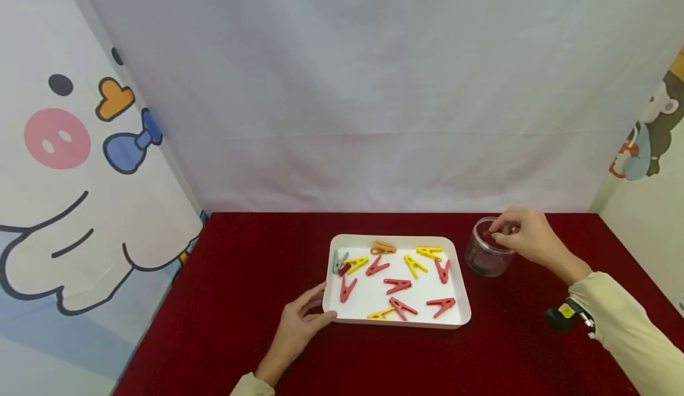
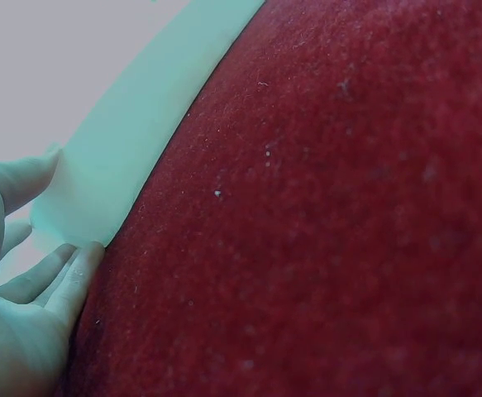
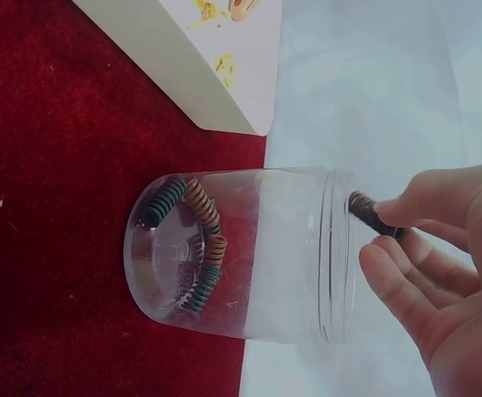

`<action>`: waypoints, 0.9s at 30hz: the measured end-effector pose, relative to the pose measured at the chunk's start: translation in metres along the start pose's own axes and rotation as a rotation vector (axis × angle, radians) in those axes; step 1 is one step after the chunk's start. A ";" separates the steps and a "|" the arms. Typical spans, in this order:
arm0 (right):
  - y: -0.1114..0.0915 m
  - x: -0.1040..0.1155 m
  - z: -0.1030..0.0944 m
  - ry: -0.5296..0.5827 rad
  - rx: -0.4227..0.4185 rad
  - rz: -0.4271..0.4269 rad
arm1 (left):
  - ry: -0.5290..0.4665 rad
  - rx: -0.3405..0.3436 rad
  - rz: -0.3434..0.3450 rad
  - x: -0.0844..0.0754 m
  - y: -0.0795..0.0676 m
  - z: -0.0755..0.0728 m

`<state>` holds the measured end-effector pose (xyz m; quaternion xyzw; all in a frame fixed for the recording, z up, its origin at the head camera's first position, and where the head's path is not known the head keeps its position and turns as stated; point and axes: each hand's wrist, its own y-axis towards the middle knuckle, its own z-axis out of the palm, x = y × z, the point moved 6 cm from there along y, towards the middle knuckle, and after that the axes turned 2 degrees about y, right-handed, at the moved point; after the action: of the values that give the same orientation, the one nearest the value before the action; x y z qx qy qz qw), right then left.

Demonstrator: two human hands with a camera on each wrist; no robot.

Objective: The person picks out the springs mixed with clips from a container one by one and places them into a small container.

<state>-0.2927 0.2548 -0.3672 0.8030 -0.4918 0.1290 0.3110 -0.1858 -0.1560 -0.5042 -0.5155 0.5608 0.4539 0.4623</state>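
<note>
In the head view my right hand [image 1: 526, 235] is over the mouth of a clear plastic jar [image 1: 488, 256]. Its thumb and fingers pinch a dark coil spring [image 3: 374, 215] at the jar's rim. Inside the jar, near the bottom, lie several springs, green ones [image 3: 164, 201] and brown ones [image 3: 201, 205]. My left hand [image 1: 296, 325] holds the near left corner of a white tray [image 1: 398, 323], thumb at the rim and fingers against the outer corner. Spread in the tray are several red clothespins [image 1: 398, 286], yellow ones [image 1: 415, 266], an orange one [image 1: 383, 247] and a grey one [image 1: 339, 262].
A small dark red piece [image 1: 344, 269] lies by the grey clothespin. Tray and jar stand side by side on a red cloth-covered table [image 1: 240, 277]. A white curtain [image 1: 385, 117] hangs behind, with cartoon-printed panels at left and right.
</note>
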 end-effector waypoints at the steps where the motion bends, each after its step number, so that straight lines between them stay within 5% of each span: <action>1: 0.000 0.000 0.000 -0.003 -0.001 -0.002 | 0.003 0.000 -0.001 0.000 0.000 0.000; 20: -0.002 0.001 0.002 -0.009 -0.010 0.025 | 0.004 -0.007 -0.011 0.002 0.001 0.000; 27: 0.000 0.011 0.004 0.023 -0.032 -0.033 | 0.004 0.002 -0.023 0.003 0.002 0.000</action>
<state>-0.2883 0.2448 -0.3644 0.8044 -0.4767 0.1254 0.3315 -0.1879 -0.1563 -0.5074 -0.5223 0.5563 0.4470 0.4669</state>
